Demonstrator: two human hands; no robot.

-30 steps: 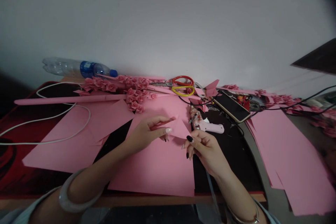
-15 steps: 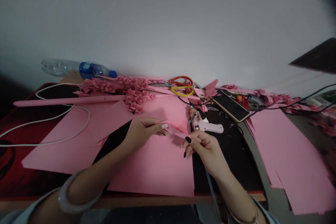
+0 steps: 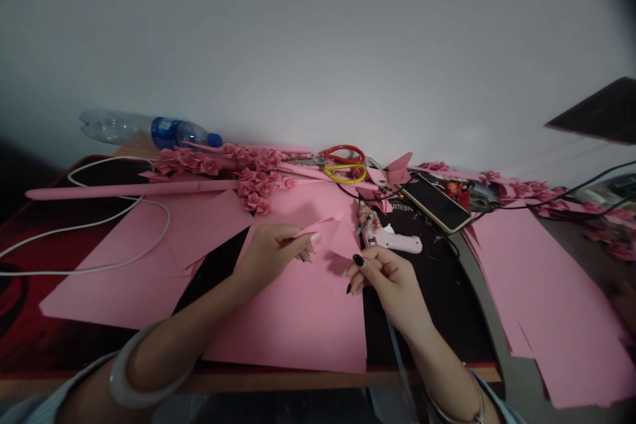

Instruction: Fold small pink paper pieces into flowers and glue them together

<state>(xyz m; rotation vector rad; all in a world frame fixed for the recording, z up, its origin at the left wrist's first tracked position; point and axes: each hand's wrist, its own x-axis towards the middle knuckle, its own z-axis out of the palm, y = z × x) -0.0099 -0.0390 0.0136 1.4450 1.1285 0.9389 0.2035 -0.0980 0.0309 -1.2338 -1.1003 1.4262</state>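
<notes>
Both of my hands hold one small pink paper piece (image 3: 332, 235) just above the big pink sheets (image 3: 298, 308) on the table. My left hand (image 3: 275, 248) pinches its left edge between thumb and fingers. My right hand (image 3: 382, 275), with dark nails, pinches its lower right corner. The paper is partly folded, with a flap standing up between the hands. A pale bangle sits on my left wrist.
A white glue gun (image 3: 390, 238) lies right of my hands, a phone (image 3: 437, 202) beyond it. Scissors with red and yellow handles (image 3: 342, 164), pink paper roses (image 3: 248, 175), a long pink paper roll (image 3: 129, 191), a plastic bottle (image 3: 149, 129) and a white cable (image 3: 99, 225) lie at the back and left.
The small paper, a flat triangle a second ago, has been folded and turned between my fingers. My hands stayed in nearly the same place.
</notes>
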